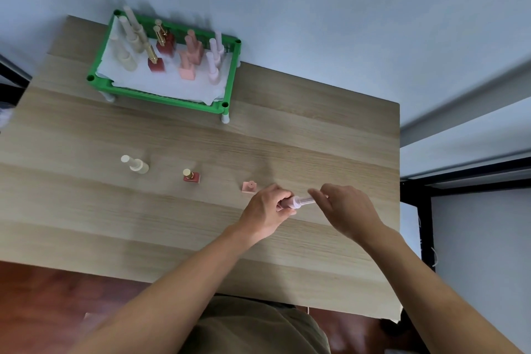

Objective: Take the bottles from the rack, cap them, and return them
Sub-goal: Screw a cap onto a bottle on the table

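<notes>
My left hand (268,207) grips a pale pink bottle (292,203) lying sideways above the table's right part. My right hand (344,210) pinches its pale cap (307,200) at the bottle's neck. Just beyond my left hand a salmon pink bottle (248,187) stands on the table without a cap. A red bottle with a gold cap (191,176) and a cream bottle with a cream cap (137,165) stand further left. The green rack (161,96) at the far left holds several capped bottles in cream, red, salmon and pale pink.
White paper lines the rack. The wooden table (201,224) ends at a right edge close to my right hand, with a black frame (425,210) beyond it. A grey wall runs behind the rack.
</notes>
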Available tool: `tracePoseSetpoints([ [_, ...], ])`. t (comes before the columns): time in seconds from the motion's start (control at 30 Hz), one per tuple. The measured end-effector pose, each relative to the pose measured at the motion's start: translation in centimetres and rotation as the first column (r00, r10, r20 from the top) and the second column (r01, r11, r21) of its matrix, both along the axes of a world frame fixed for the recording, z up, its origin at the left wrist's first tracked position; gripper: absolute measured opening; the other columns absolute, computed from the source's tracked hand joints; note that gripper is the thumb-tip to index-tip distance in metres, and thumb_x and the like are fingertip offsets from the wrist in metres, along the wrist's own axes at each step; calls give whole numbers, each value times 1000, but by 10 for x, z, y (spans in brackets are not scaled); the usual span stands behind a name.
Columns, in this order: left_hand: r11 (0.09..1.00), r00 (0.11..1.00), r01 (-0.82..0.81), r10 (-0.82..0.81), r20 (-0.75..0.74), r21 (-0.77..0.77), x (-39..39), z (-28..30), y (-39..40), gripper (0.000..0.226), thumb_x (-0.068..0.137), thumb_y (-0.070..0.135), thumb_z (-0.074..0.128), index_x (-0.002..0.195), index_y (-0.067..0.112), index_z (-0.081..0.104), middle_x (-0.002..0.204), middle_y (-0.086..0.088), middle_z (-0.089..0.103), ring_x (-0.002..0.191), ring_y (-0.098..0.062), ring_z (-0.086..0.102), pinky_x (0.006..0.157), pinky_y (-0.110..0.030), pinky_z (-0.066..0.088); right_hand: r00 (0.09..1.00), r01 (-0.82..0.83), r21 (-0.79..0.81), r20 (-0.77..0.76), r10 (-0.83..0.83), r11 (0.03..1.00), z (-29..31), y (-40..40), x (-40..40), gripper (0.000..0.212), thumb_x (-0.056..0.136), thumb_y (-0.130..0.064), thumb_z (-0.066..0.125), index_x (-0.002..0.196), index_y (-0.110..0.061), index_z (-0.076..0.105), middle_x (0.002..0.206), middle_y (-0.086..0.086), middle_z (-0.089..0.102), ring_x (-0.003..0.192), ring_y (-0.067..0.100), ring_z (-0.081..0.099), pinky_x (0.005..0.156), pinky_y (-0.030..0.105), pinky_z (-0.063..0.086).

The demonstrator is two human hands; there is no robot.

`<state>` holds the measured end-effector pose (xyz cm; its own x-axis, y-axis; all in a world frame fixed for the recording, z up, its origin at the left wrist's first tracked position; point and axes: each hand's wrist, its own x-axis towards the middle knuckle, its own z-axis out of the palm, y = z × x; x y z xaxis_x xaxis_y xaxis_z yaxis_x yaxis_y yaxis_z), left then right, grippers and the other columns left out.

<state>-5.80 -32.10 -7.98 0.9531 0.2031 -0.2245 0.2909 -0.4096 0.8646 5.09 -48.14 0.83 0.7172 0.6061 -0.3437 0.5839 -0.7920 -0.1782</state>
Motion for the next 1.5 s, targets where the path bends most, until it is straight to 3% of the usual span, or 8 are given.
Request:
tracePoseSetpoints([
  [0.3,1000,1000,-7,7,4,0,-10,0,3,23,81,17,80,101,10,69,97,-2,60,82,-17,66,79,-35,59,986,-99,114,-122,113,989,10,-6,-4,37,92,-45,62,125,-32,54,114,-15,60,69,-4,52,74,31,55],
  [0.47,1000,1000,-13,13,14,-16,-12,4,4,22,81,15,80,100,9,70,97,-4,61,82,-18,66,79,-35,59,994,-63,164,-76,76,984,6,-1,-13,16,95,-37,57,105,-26,63,92,-11,68,70,8,55,65,32,48],
  [0.63,1000,999,-18,18,37,-10,-14,5,6,24,81,16,80,102,9,70,97,-3,61,82,-17,66,79,-33,58,1000,20,5,-19,-20,1000,4,6,-14,56,98,-62,32,71,-19,55,58,-3,58,58,24,56,51,33,39],
  [0.77,1000,999,-20,21,35,-9,-15,5,9,25,81,17,80,103,10,70,97,-3,61,82,-17,67,81,-34,58,998,45,6,-35,-45,999,6,7,-14,58,93,-72,21,79,-27,56,71,-10,62,65,16,57,57,33,43],
  [0.93,1000,1000,-5,5,20,8,-17,5,11,24,82,19,79,102,10,69,98,-1,61,85,-16,66,80,-34,59,987,-106,151,-102,122,983,8,0,-17,33,92,-41,62,123,-33,53,112,-17,55,67,-3,55,66,26,51],
  [1.1,1000,1000,-5,5,19,-8,-17,6,10,22,81,18,79,99,12,69,97,2,59,82,-14,65,79,-33,58,995,-47,180,-83,63,983,6,5,-21,17,95,-35,57,108,-25,62,96,-17,59,66,-4,49,65,28,46],
  [1.37,1000,999,-11,12,37,-26,-17,7,7,28,80,18,81,106,12,70,100,-1,62,84,-15,66,80,-31,57,999,31,25,33,-31,999,3,9,-22,46,98,-58,39,67,-25,50,55,-8,47,57,22,48,53,32,32],
  [1.5,1000,999,-13,14,34,-22,-19,6,8,28,81,18,80,106,9,70,99,-3,63,85,-17,66,80,-33,58,999,48,85,-17,-46,995,7,8,-21,40,94,-64,42,85,-30,60,76,-11,63,67,10,59,61,33,48],
])
